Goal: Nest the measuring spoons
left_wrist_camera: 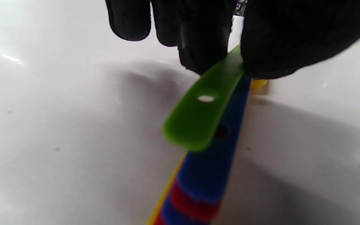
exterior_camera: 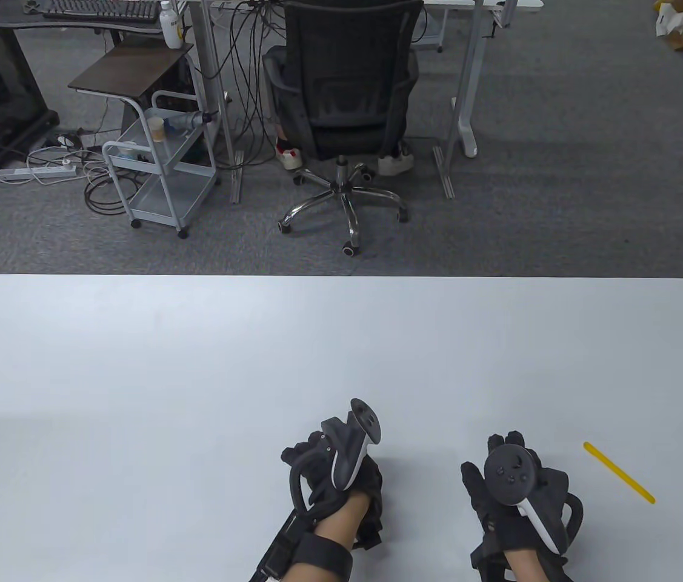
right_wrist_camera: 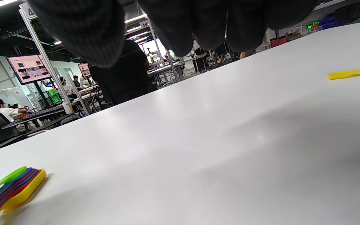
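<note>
On the near right part of the white table [exterior_camera: 196, 339] lies one yellow stick [exterior_camera: 619, 473], just beside my right hand [exterior_camera: 520, 485] and well apart from my left hand [exterior_camera: 332, 473]. Its long axis runs diagonally, from far-left to near-right. My right hand hovers empty, fingers [right_wrist_camera: 180, 28] loosely curled, holding nothing. My left hand pinches the stack of nested spoons [right_wrist_camera: 11, 190] by the handles, the green handle [left_wrist_camera: 203, 109] on top. I judge the right hand is nearer for this reach. I can read no brand or writing on the spoons.

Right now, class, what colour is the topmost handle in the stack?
Green handle, clearest in the left wrist view.
</note>
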Demonstrator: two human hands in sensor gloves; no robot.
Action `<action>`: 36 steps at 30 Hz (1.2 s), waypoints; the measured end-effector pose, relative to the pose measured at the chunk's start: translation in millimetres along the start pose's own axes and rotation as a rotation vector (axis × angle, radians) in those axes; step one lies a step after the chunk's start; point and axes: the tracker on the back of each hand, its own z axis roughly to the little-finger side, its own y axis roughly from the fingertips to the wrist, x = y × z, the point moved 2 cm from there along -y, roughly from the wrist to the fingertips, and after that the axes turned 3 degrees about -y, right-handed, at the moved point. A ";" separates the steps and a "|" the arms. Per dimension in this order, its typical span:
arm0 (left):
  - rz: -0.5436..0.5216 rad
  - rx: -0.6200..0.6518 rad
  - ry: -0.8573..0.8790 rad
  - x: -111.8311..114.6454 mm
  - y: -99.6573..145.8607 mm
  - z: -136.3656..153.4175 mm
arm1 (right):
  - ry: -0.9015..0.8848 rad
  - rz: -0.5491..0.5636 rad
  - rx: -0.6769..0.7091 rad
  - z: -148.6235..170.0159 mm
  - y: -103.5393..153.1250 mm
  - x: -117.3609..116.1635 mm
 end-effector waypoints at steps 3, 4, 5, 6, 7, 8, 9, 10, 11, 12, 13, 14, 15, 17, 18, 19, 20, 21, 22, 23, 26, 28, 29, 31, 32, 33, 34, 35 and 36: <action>0.003 -0.004 0.001 -0.7 0.4 0.1 | 0.000 0.000 0.001 -0.2 0.0 0.0; 0.007 -0.005 -0.004 -0.5 0.4 -0.1 | 0.000 0.000 0.001 -0.2 0.0 0.0; 0.006 -0.005 -0.003 -0.8 0.5 -0.1 | 0.000 -0.001 0.002 -0.3 0.1 -0.1; 0.007 -0.005 -0.004 -0.8 0.4 -0.3 | 0.000 -0.001 0.001 -0.3 0.1 -0.1; 0.007 -0.006 -0.004 -0.9 0.4 -0.4 | 0.001 -0.001 0.002 -0.4 0.2 -0.1; 0.007 -0.006 -0.004 -0.9 0.3 -0.5 | 0.000 -0.001 0.002 -0.4 0.2 -0.1; 0.007 -0.008 -0.004 -1.0 0.3 -0.5 | 0.001 -0.001 0.003 -0.5 0.2 -0.1; 0.008 -0.008 -0.005 -1.1 0.2 -0.6 | 0.002 -0.001 0.003 -0.5 0.2 -0.2; 0.008 -0.010 -0.010 -0.9 0.2 -0.7 | 0.001 -0.001 0.003 -0.5 0.2 -0.2; 0.007 -0.010 -0.016 -1.2 0.6 -1.0 | 0.001 -0.001 0.003 -0.5 0.2 -0.3; 0.007 -0.009 -0.016 -1.2 0.8 -1.3 | 0.002 -0.002 0.003 -0.5 0.2 -0.3; 0.011 -0.006 -0.015 -1.0 0.7 -1.6 | 0.002 -0.003 0.003 -0.6 0.2 -0.4; 0.014 -0.009 -0.012 -0.9 0.8 -1.5 | 0.003 -0.003 0.003 -0.6 0.1 -0.5; 0.017 -0.008 -0.016 -0.5 0.6 -2.0 | 0.006 -0.004 0.003 -0.8 0.2 -0.7; 0.019 -0.009 -0.014 -0.5 0.7 -1.9 | 0.006 -0.004 0.003 -0.8 0.2 -0.7; 0.021 -0.010 -0.014 -0.6 0.7 -1.8 | 0.006 -0.004 0.003 -0.9 0.2 -0.7; 0.024 -0.009 -0.016 -0.7 0.7 -1.9 | 0.007 -0.004 0.003 -0.9 0.3 -0.7; 0.028 -0.009 -0.016 -0.8 0.6 -1.8 | 0.007 -0.004 0.002 -0.8 0.3 -0.8; 0.029 -0.010 -0.014 -0.8 0.5 -1.8 | 0.007 -0.004 0.002 -0.8 0.3 -0.8; 0.024 -0.006 -0.011 -1.3 0.8 -1.8 | 0.007 -0.004 0.001 -0.8 0.4 -0.7; 0.019 0.001 -0.023 -3.0 0.9 -1.6 | 0.007 -0.005 0.000 -0.8 0.4 -0.6; 0.021 0.004 -0.008 -4.4 0.4 -0.7 | 0.006 -0.004 -0.001 -0.7 0.4 -0.6; 0.025 0.006 -0.014 -5.6 0.6 -0.1 | 0.005 -0.005 -0.002 -0.6 0.5 -0.4; 0.012 0.017 -0.014 -8.4 1.7 0.5 | 0.005 -0.003 -0.003 -0.5 0.4 -0.2; 0.011 0.023 -0.018 -9.7 2.1 0.8 | 0.003 -0.003 -0.004 -0.4 0.4 -0.1; 0.012 0.032 -0.023 -10.8 2.6 1.1 | 0.003 -0.004 -0.004 -0.4 0.4 -0.1; 0.004 0.038 -0.033 -12.5 3.3 1.6 | 0.004 -0.005 -0.005 -0.4 0.5 -0.1; -0.002 0.044 -0.036 -13.5 3.7 2.0 | 0.004 -0.005 -0.005 -0.4 0.5 -0.1; -0.012 0.055 -0.042 -14.9 4.1 2.8 | 0.004 -0.004 -0.005 -0.4 0.6 -0.1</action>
